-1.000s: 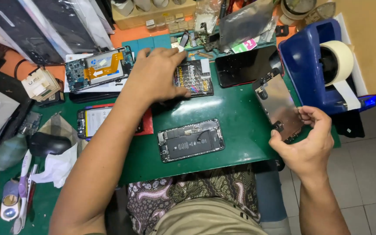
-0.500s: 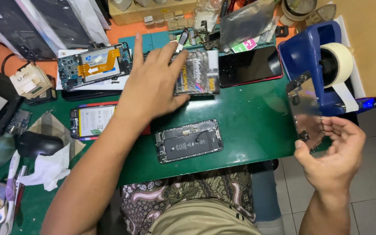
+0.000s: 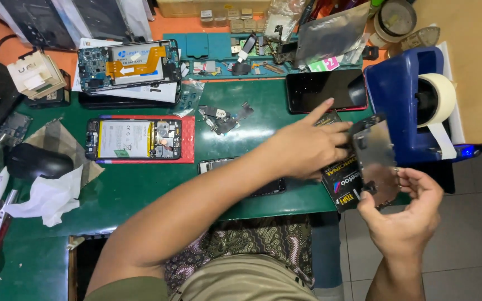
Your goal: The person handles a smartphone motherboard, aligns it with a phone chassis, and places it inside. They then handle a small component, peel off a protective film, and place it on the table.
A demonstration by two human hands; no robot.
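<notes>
Now the right hand (image 3: 405,220) pinches a thin, shiny metal plate (image 3: 377,164) by its lower edge, thumb on one face and fingers behind, holding it upright just off the near right corner of the green bench (image 3: 140,189). The left hand (image 3: 308,147) reaches across to the plate's left edge, fingers pressed together on it, forefinger pointing far toward the dark phone (image 3: 324,90); a black printed packet (image 3: 342,181) lies under that hand at the bench edge. The plate looks light and stiff but thin enough to bend, with cutouts and sharp edges, so a hold along the rim with both hands seems safest, away from the glossy face. Room is tight: the blue tape dispenser (image 3: 403,95) stands just right of the plate, and an opened phone on a red mat (image 3: 135,139) lies well to the left. Beyond the bench edge, open floor (image 3: 475,251) gives free space to the near right.
</notes>
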